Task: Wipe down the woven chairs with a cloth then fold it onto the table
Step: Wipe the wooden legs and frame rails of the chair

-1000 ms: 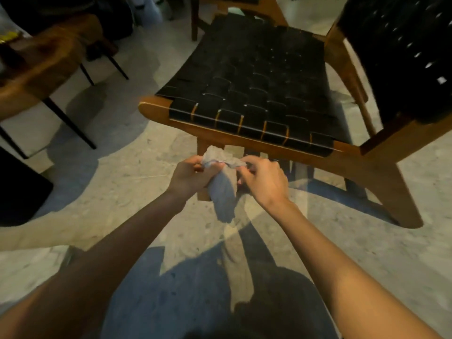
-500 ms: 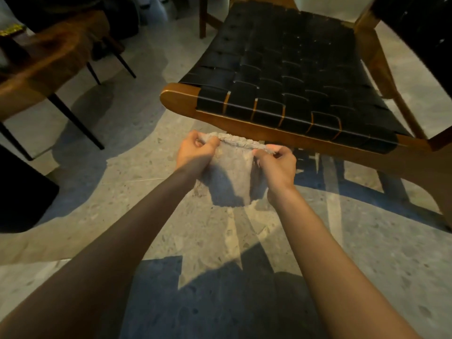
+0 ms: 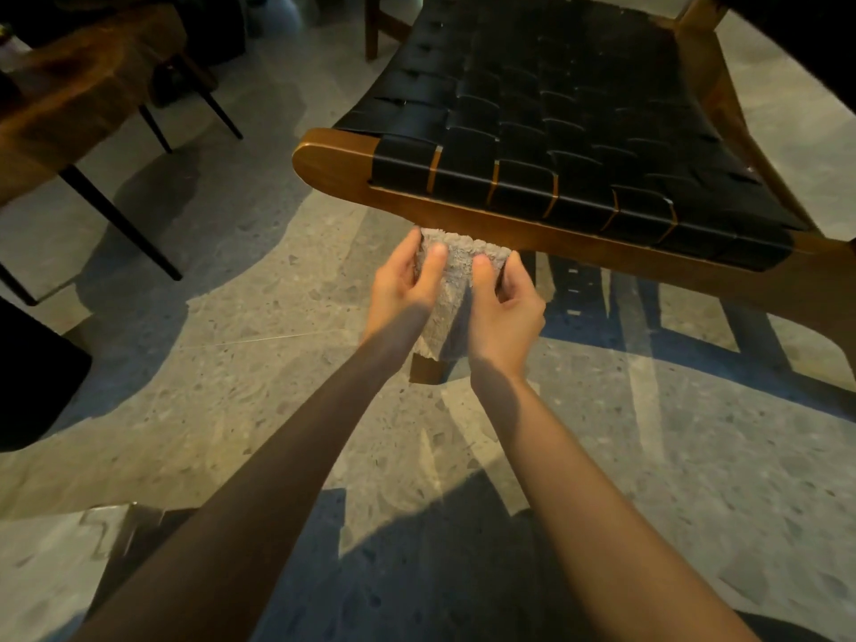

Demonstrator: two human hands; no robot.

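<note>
A small grey terry cloth hangs folded between my two hands, just in front of the chair's front rail. My left hand pinches its upper left edge, thumb on the near face. My right hand pinches the upper right edge the same way. The woven chair has a black strap seat in a brown wooden frame and fills the upper right. Part of the cloth's lower end is hidden behind my wrists.
A wooden table on thin black legs stands at the upper left. A dark object sits at the left edge. Speckled stone floor with sharp shadows lies below my arms. One chair leg stands under my hands.
My hands have come closer together, so the cloth is narrower and folded. The view has moved in toward the chair seat.
</note>
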